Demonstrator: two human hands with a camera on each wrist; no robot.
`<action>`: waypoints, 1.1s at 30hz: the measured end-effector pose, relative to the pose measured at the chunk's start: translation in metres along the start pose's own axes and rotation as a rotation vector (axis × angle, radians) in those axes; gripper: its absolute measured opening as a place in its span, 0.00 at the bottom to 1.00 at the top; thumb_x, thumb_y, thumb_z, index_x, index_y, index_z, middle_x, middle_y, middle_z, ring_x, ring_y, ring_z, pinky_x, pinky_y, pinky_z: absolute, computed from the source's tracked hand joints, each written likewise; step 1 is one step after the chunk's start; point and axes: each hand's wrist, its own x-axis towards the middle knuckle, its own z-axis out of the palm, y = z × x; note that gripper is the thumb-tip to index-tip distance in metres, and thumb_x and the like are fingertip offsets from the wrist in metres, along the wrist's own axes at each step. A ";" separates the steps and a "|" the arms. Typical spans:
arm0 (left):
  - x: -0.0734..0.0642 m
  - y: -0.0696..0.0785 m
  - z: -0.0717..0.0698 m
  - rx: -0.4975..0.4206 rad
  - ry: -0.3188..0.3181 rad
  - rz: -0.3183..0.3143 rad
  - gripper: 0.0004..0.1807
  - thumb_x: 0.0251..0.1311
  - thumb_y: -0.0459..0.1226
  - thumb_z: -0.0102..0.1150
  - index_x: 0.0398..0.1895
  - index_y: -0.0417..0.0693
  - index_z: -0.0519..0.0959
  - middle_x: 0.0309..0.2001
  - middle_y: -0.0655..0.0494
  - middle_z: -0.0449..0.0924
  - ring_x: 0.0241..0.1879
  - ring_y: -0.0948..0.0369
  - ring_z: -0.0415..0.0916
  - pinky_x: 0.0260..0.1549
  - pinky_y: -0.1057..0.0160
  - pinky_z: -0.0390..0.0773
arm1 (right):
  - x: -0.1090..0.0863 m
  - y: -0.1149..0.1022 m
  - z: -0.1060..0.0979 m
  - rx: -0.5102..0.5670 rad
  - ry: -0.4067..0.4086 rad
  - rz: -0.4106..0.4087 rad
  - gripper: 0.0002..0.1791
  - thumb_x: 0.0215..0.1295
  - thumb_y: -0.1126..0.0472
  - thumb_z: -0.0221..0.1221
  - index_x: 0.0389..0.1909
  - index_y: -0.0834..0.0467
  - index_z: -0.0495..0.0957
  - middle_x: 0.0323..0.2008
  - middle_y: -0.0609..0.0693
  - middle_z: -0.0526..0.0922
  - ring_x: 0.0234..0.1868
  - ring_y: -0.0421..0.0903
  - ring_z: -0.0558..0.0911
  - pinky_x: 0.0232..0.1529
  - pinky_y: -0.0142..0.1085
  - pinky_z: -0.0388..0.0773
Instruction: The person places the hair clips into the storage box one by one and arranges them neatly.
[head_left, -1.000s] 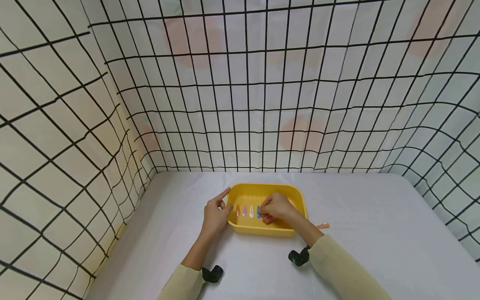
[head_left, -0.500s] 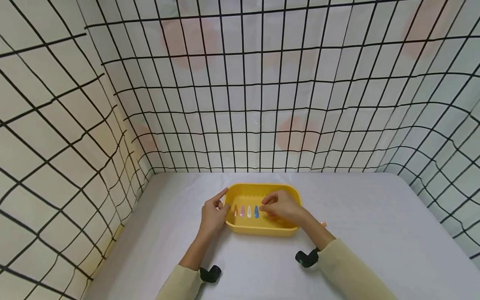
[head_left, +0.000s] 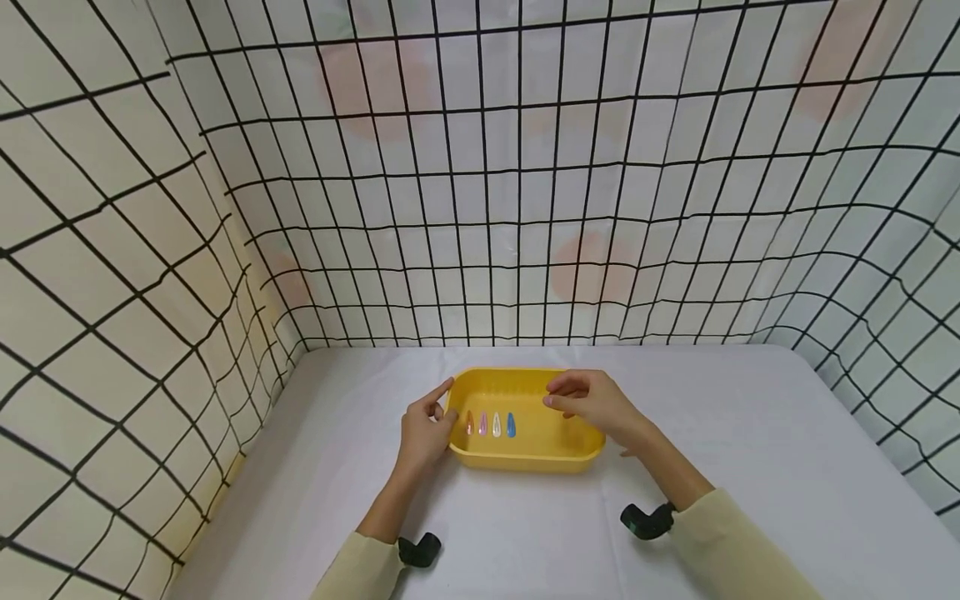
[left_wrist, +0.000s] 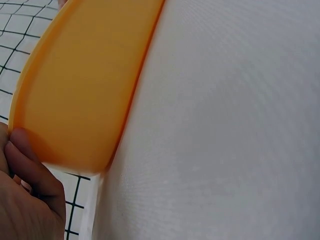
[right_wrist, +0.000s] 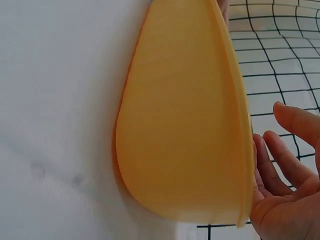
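A yellow plastic tray (head_left: 525, 461) stands on the white table. Inside it, toward its left end, an orange hair clip (head_left: 470, 423), a pink hair clip (head_left: 483, 424), a white hair clip (head_left: 497, 425) and a blue hair clip (head_left: 511, 425) lie upright in a row, apart from each other. My left hand (head_left: 426, 429) pinches the tray's left rim, as the left wrist view also shows. Over the tray's right part hovers my right hand (head_left: 596, 406), fingers loosely bent and apart, with nothing visible between them.
A small orange piece (head_left: 628, 453) shows beside my right wrist, mostly hidden by it. Black grid netting (head_left: 517, 200) over white cloth walls in the table (head_left: 720, 433) at the back and sides. A dark wrist camera (head_left: 647, 522) sits on the right wrist.
My right hand has left the blue hair clip and moved right, away from the row, its fingers parted. The left hand stays on the tray rim. The head view has shifted slightly.
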 end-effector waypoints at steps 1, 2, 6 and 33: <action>0.000 0.000 0.000 0.001 0.000 0.002 0.31 0.61 0.31 0.61 0.68 0.63 0.79 0.24 0.58 0.65 0.15 0.64 0.61 0.13 0.73 0.67 | -0.003 0.000 -0.004 0.001 0.004 0.000 0.23 0.66 0.52 0.68 0.55 0.63 0.81 0.47 0.53 0.87 0.50 0.60 0.84 0.51 0.43 0.86; 0.000 0.000 0.001 0.002 0.000 0.004 0.31 0.61 0.31 0.61 0.68 0.63 0.79 0.24 0.58 0.65 0.15 0.64 0.61 0.13 0.73 0.67 | -0.006 0.001 -0.007 0.005 0.009 0.001 0.23 0.66 0.51 0.68 0.55 0.62 0.81 0.48 0.53 0.87 0.51 0.60 0.84 0.52 0.43 0.86; 0.000 0.000 0.002 0.000 0.004 0.011 0.31 0.61 0.31 0.62 0.68 0.62 0.79 0.23 0.58 0.65 0.14 0.63 0.61 0.13 0.73 0.67 | -0.018 0.004 -0.022 0.001 0.021 0.012 0.23 0.66 0.48 0.67 0.55 0.58 0.81 0.50 0.53 0.87 0.50 0.59 0.84 0.52 0.41 0.84; 0.000 0.000 0.001 -0.006 0.000 0.022 0.31 0.61 0.30 0.61 0.68 0.60 0.79 0.23 0.58 0.65 0.14 0.64 0.61 0.12 0.73 0.67 | -0.068 0.065 -0.082 -0.105 0.074 -0.004 0.26 0.68 0.49 0.65 0.59 0.63 0.80 0.52 0.56 0.86 0.48 0.49 0.84 0.46 0.35 0.85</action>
